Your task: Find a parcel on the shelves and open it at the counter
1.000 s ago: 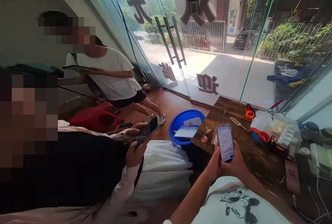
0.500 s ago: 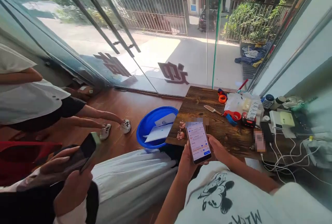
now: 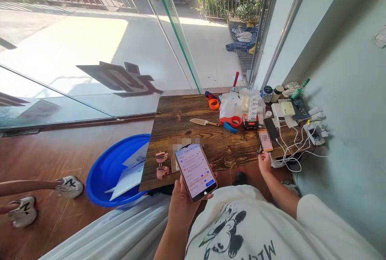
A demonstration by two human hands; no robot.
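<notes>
In my left hand (image 3: 183, 203) is a smartphone (image 3: 196, 171), its lit screen facing up at me, with my fingers wrapped round its lower part. My right hand (image 3: 264, 162) is at the table's front edge, fingers closed at the near end of a second phone (image 3: 265, 141). That phone lies on the table with a white charging cable (image 3: 279, 147) beside it. A small dark thing shows at my right fingertips; I cannot make out what they pinch. Left of the held smartphone, sunglasses (image 3: 162, 164) with pinkish lenses rest on the wood.
The dark wooden table (image 3: 177, 107) carries a knife (image 3: 203, 122), scissors (image 3: 230, 123), an orange tape ring (image 3: 214, 103), a label strip (image 3: 253, 110) and tangled cables. A blue tub (image 3: 99, 183) stands left. Glass panels border the far side. Another person's shoes (image 3: 69, 187) are at left.
My right hand has left the held smartphone and moved right to the phone on the table. The left hand keeps the smartphone. My view has swung right; the other phone-holding person is out of view.
</notes>
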